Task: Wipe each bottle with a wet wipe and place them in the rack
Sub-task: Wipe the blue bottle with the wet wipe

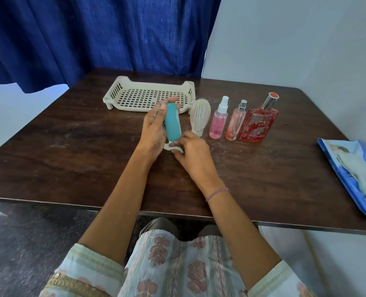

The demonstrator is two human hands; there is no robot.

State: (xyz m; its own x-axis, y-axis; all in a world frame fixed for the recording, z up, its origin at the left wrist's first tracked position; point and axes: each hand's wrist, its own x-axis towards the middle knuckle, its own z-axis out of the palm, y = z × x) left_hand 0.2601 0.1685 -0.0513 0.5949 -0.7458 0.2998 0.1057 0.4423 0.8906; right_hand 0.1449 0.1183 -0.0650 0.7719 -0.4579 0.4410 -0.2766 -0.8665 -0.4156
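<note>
My left hand [154, 127] holds a teal bottle [172, 122] tilted above the table, thumb and fingers around its upper part. My right hand [191, 152] pinches a white wet wipe [171, 146] against the bottle's lower end. Just behind the hands sits a cream perforated rack [122, 91] with nothing in it. In a row to the right stand a cream ribbed bottle [200, 116], a pink spray bottle [218, 121], a slim orange-pink spray bottle [235, 123] and a red flat bottle [258, 123].
A blue wet-wipe pack [353, 174] lies open at the table's right edge, a wipe sticking out. The dark wooden table [70, 159] meets a blue curtain [92, 35] at the back and a white wall [295, 39] at the right.
</note>
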